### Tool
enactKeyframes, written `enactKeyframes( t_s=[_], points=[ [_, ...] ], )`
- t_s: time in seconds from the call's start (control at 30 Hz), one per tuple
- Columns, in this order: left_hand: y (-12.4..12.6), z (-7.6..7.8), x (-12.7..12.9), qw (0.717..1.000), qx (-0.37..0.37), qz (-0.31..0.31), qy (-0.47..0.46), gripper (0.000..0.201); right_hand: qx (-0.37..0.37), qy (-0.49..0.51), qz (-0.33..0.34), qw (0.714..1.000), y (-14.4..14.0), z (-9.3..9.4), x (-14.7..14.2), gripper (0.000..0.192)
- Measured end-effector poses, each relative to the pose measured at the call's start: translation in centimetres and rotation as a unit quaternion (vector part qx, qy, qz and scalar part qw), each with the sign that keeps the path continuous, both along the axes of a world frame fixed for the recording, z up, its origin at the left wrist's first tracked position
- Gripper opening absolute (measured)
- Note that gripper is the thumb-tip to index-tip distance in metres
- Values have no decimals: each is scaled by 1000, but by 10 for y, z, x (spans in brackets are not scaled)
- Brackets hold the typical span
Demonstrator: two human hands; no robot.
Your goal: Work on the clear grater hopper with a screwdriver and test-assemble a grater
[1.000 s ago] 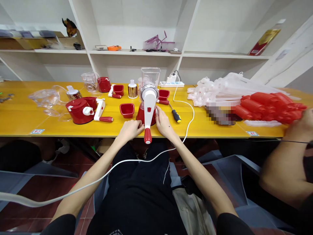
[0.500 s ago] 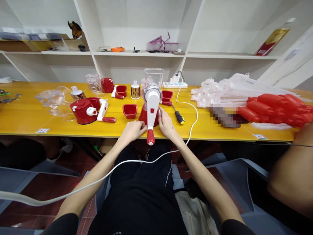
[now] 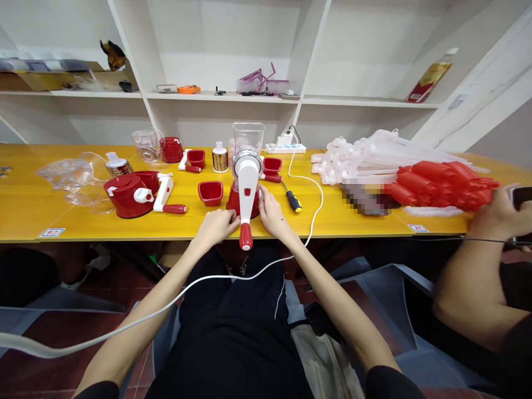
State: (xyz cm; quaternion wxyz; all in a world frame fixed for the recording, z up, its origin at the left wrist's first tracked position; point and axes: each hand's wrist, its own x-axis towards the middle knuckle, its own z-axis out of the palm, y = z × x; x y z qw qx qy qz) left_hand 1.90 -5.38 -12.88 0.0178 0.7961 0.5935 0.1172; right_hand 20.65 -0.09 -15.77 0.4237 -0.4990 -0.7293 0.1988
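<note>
A hand-cranked rotary grater (image 3: 248, 185) stands upright near the table's front edge, its white crank hanging down with a red handle. It has a clear hopper on top and a red base. My left hand (image 3: 216, 224) is closed, fingers curled against the base's left side. On the opposite side, my right hand (image 3: 272, 213) grips the base, with the fingertips partly hidden behind it. Left of the grater lies a small red cup (image 3: 210, 193). A screwdriver (image 3: 293, 200) with a black and yellow handle rests to the right.
More grater parts lie left: a red base (image 3: 128, 195), a crank (image 3: 164, 194), a grating drum (image 3: 220, 157) and clear housings (image 3: 66, 173). A white cable (image 3: 319, 205) crosses the table and my arms. Right are white plastic pieces (image 3: 357, 158), red ridged pieces (image 3: 432, 180) and another person's hand (image 3: 494, 213).
The view has shifted, so the table's contents appear further left. Another person's hand, holding a dark object, has come into view at right. My hands keep their place on the grater.
</note>
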Motion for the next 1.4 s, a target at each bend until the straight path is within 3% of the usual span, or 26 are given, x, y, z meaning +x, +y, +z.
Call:
enactKeyframes(
  t_s=[1.4],
  points=[
    [-4, 8, 4, 1000, -13, 7, 11, 34, 12, 8, 7, 1000, 4, -2, 0, 77]
  ],
)
